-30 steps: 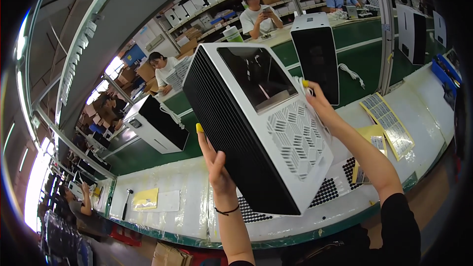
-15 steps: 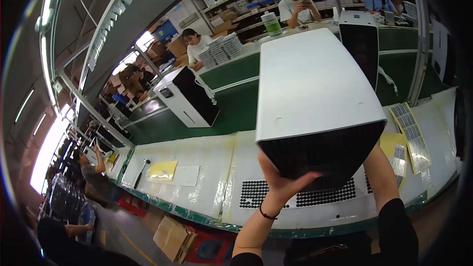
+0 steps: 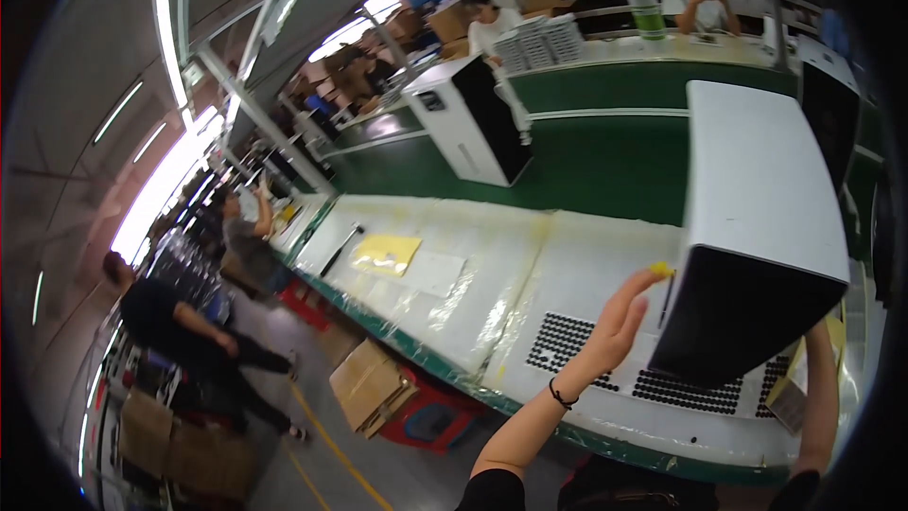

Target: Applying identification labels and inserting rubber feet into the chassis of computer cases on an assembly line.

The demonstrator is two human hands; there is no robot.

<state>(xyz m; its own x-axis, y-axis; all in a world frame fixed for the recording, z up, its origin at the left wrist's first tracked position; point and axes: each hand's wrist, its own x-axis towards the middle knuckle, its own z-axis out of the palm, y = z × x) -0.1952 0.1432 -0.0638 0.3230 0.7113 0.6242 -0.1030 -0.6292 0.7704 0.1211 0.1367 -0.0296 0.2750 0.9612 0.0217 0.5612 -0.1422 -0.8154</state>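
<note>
The left hand (image 3: 613, 341) has a yellow fingercap (image 3: 659, 268), black wristband (image 3: 560, 396) and sleeve (image 3: 494, 491).

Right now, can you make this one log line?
Left hand: open beside white-and-black case, contact unclear | Right hand: hidden behind case | Bench: black dots, yellow sheet, hammer

A: Where can a hand pass?
B: Over the bench (image 3: 501, 246), between the left hand (image 3: 613, 331) and the white sheet (image 3: 437, 274); also over the belt (image 3: 605, 161), between the near case (image 3: 766, 170) and the left case (image 3: 470, 123).
A: What obstructs?
B: The near case, across the bench's right part; the far case (image 3: 832, 114) appears directly behind it; the right forearm (image 3: 819, 407) occupies its right side; the right hand is hidden.
A: Low items?
B: Black dots (image 3: 563, 343) lie flat near the left hand; the hammer (image 3: 342, 249) lies farther left.
</note>
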